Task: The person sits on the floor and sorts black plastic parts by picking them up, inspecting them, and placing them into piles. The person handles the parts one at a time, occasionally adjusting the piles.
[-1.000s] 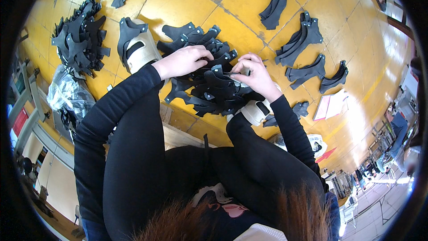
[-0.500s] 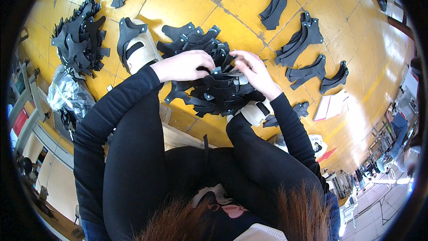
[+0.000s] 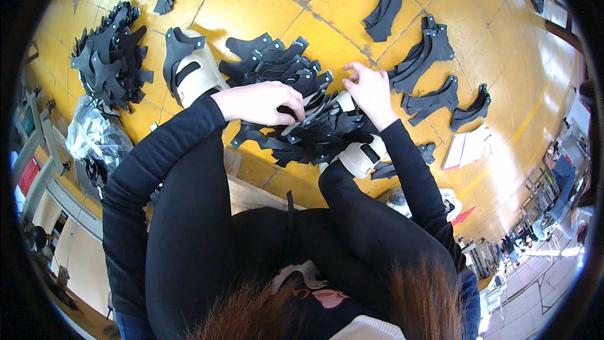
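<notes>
Between my feet lies a large heap of black cut pieces [image 3: 302,138], curved and flat like shoe-upper parts, many with small pale tags. My left hand [image 3: 267,102] rests over the heap's middle, thumb and forefinger pinched at the edge of a black piece. The exact grip is partly hidden by the hand itself. To the right, just above the heap, my right hand [image 3: 372,94] is raised with thumb and fingers apart, nothing visible between them. Some pieces beneath it show a pale grey side.
Another heap of black pieces [image 3: 113,56] lies at the left, above a clear plastic bag [image 3: 97,132]. Small stacks [image 3: 425,50] are spread across the yellow tiled floor [image 3: 333,12]. One piece [image 3: 179,50] lies against my left shoe [image 3: 198,72]. White papers [image 3: 465,147] lie at the right.
My right hand has moved right, away from my left hand and the heap's middle. My left hand has shifted slightly down and right. Pieces between the hands lie differently.
</notes>
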### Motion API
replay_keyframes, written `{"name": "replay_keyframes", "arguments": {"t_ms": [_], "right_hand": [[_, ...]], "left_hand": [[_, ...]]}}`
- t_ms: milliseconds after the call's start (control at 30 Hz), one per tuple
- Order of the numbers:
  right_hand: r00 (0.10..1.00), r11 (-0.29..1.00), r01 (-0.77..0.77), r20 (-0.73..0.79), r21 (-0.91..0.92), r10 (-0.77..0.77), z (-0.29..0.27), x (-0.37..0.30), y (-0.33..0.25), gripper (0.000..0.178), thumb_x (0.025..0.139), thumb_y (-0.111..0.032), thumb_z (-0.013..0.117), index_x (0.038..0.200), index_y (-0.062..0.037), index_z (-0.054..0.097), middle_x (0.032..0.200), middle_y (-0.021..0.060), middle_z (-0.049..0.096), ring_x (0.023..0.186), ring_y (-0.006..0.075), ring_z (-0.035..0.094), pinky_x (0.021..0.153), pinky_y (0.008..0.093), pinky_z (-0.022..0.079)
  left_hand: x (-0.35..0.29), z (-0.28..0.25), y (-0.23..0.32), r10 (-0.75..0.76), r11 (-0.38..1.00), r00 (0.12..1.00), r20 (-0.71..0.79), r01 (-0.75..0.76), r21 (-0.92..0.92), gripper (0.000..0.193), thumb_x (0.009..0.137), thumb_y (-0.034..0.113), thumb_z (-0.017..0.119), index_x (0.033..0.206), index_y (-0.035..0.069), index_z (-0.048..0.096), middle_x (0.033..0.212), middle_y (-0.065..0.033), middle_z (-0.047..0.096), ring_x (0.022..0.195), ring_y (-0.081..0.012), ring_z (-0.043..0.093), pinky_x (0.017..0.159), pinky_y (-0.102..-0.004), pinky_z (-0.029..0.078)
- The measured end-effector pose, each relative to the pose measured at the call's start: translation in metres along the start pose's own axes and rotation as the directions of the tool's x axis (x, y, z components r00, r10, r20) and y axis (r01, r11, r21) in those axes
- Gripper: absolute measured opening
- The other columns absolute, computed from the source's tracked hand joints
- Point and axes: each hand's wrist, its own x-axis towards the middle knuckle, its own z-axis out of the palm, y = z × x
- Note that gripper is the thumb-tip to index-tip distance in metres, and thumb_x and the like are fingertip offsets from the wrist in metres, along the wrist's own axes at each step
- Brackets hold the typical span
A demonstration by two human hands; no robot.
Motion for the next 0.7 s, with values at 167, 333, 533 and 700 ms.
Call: {"name": "replay_keyframes", "arguments": {"t_ms": [167, 333, 533, 700], "right_hand": [[0.982, 0.976, 0.188, 0.016, -0.114, -0.187, 0.009, 0.017, -0.006, 0.027, 0.076, -0.016, 0.069, 0.102, -0.017, 0.066, 0.096, 0.0069, 0.07, 0.086, 0.0269, 0.068, 0.077, 0.0418, 0.049], [0.955, 0.935, 0.283, 0.15, -0.214, -0.254, 0.019, 0.026, -0.002, 0.023, 0.077, -0.023, 0.073, 0.097, -0.019, 0.064, 0.091, 0.0049, 0.061, 0.086, 0.027, 0.066, 0.07, 0.0412, 0.053], [0.921, 0.906, 0.377, 0.18, -0.191, -0.346, 0.013, 0.021, -0.011, 0.036, 0.075, -0.016, 0.074, 0.11, -0.019, 0.063, 0.095, 0.0067, 0.061, 0.094, 0.0266, 0.066, 0.079, 0.0431, 0.049], [0.919, 0.904, 0.394, 0.078, -0.169, -0.386, 0.024, 0.019, -0.002, 0.024, 0.078, -0.011, 0.069, 0.101, -0.0154, 0.066, 0.096, 0.0072, 0.061, 0.1, 0.0271, 0.064, 0.083, 0.0422, 0.049]], "left_hand": [[0.001, 0.002, 0.001, 0.027, 0.999, 0.999, 0.032, -0.025, -0.044, 0.019, 0.086, 0.009, 0.063, 0.101, 0.001, 0.071, 0.099, -0.0127, 0.068, 0.101, -0.0301, 0.064, 0.091, -0.0391, 0.049], [0.002, -0.002, 0.0, -0.024, 1.0, 1.0, -0.02, 0.025, 0.012, 0.015, 0.09, 0.012, 0.06, 0.098, 0.002, 0.067, 0.096, -0.0134, 0.068, 0.096, -0.0308, 0.065, 0.086, -0.0401, 0.05], [0.004, 0.002, 0.003, -0.305, 0.952, 0.93, -0.206, 0.288, -0.105, 0.042, 0.091, 0.008, 0.061, 0.131, 0.004, 0.051, 0.078, -0.0126, 0.064, 0.073, -0.0243, 0.064, 0.071, -0.0352, 0.05], [0.009, 0.005, -0.009, -0.3, 0.953, 0.951, -0.082, 0.302, 0.024, 0.038, 0.082, -0.002, 0.06, 0.12, -0.001, 0.058, 0.105, -0.0131, 0.06, 0.097, -0.0276, 0.061, 0.085, -0.0344, 0.048]]}}
